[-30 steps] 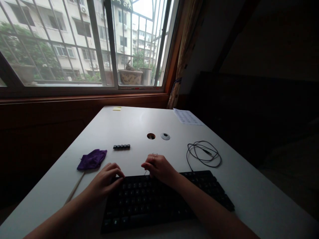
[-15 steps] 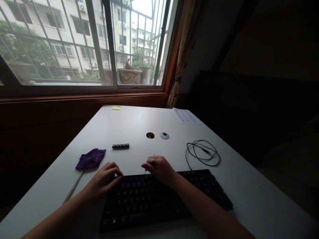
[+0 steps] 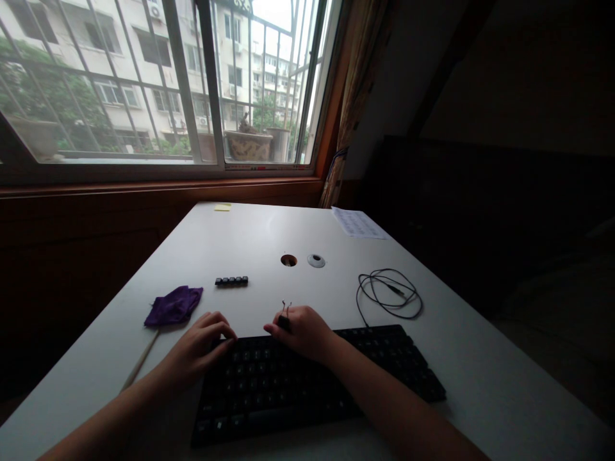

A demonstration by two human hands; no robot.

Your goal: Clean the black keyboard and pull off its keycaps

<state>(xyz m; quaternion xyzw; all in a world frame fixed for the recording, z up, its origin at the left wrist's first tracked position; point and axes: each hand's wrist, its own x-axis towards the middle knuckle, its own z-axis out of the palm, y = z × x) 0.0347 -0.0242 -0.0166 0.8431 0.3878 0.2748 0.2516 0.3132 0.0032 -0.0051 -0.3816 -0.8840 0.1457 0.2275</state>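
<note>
A black keyboard (image 3: 269,384) lies on the white desk. My left hand (image 3: 211,333) is at its upper left corner, fingers bent and gripping the edge. Above the top row, my right hand (image 3: 305,326) is closed round a wire keycap puller (image 3: 287,307), whose thin prongs stick up. A black keycap (image 3: 284,323) shows beside the fingers of that hand, apparently caught in the puller. Further back on the desk, several black keycaps (image 3: 231,281) stand in a row.
Left of the keyboard lies a brush with a purple cloth (image 3: 173,306) over its head. A coiled black cable (image 3: 389,293) is to the right. Behind are a cable hole (image 3: 289,260), its grey cover (image 3: 316,260), a printed sheet (image 3: 359,223) and a yellow sticky note (image 3: 222,207).
My right hand has shifted slightly left and turned, lifting the puller, and a black keycap now shows at it. My left hand keeps its place on the keyboard corner.
</note>
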